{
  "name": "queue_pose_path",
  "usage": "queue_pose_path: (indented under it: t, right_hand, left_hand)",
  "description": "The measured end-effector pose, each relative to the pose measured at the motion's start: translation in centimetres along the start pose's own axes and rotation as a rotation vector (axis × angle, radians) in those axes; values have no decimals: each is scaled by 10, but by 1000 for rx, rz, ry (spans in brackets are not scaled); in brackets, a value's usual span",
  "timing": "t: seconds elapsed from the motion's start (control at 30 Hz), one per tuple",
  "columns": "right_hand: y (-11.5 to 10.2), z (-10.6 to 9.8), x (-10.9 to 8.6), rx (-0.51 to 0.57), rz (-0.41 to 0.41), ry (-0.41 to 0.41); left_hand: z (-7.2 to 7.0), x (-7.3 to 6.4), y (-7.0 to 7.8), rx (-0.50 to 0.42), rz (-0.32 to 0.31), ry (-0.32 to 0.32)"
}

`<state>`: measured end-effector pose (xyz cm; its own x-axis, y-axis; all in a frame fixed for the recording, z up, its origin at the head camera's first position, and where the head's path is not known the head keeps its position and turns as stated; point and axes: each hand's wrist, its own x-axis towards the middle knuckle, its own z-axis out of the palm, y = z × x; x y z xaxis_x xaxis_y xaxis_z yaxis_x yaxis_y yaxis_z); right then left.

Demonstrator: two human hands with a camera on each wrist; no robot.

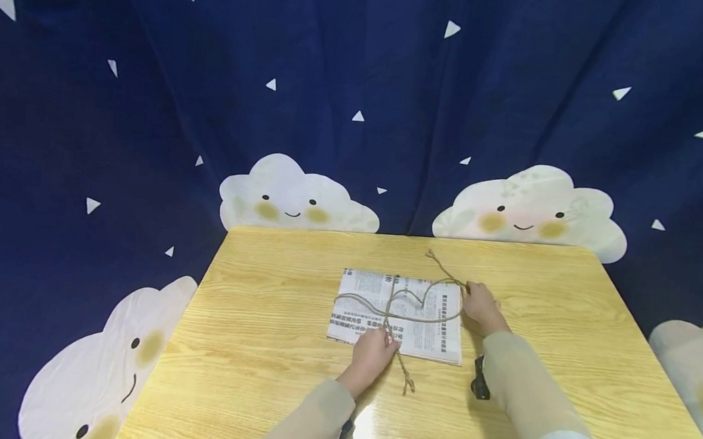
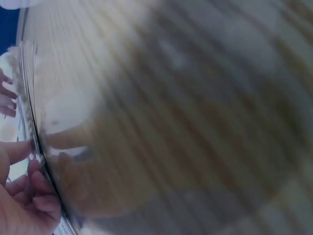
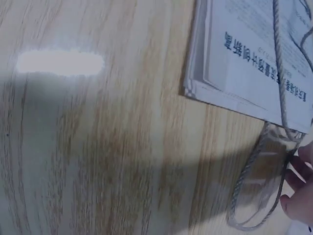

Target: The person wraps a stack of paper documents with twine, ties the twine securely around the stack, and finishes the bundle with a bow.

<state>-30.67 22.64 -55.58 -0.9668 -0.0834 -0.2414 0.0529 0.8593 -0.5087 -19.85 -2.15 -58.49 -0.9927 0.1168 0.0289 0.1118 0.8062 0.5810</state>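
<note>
A flat stack of folded newspaper (image 1: 371, 285) lies on the wooden table, its layered edge showing in the right wrist view. Brown twine (image 1: 358, 298) crosses over the top in loose curves and meets near the middle. My left hand (image 1: 371, 353) is at the stack's near edge, pinching the twine there; a knotted end hangs past the fingers onto the table. Beside the far right corner, my right hand (image 1: 483, 307) grips another stretch of twine, whose frayed end points away beyond the stack. In the right wrist view, the right fingers (image 3: 296, 171) are partly cut off by the frame.
The glossy wood-grain table (image 1: 259, 308) reflects light and the hands. Behind it hangs a dark blue curtain (image 1: 338, 55) with white triangles. Smiling cloud shapes (image 1: 298, 199) stand along the table's far edge and sides. Dark straps (image 1: 480, 378) show at both wrists.
</note>
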Motion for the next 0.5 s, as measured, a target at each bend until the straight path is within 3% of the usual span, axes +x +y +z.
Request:
queue_pose_path:
  t: [0.13,0.23,0.3,0.37,0.43,0.5]
  right_hand:
    - [17,7,15,-36,98,2]
    - [67,33,56,-32,66,37]
    - [105,56,86,-46,10,75]
    - [129,72,104,-70,-62,131]
    - [120,68,98,-8,-58,132]
    - [90,52,71,80,-47,167]
  left_hand:
    - [2,1,6,28,-28,-4]
    - [3,1,10,17,-52,-21]
    - [2,1,13,0,-73,-33]
    - [2,1,15,-4,-85,-34]
    - [1,1,16,-1,-93,-31]
    - [1,0,17,-2,-102,-33]
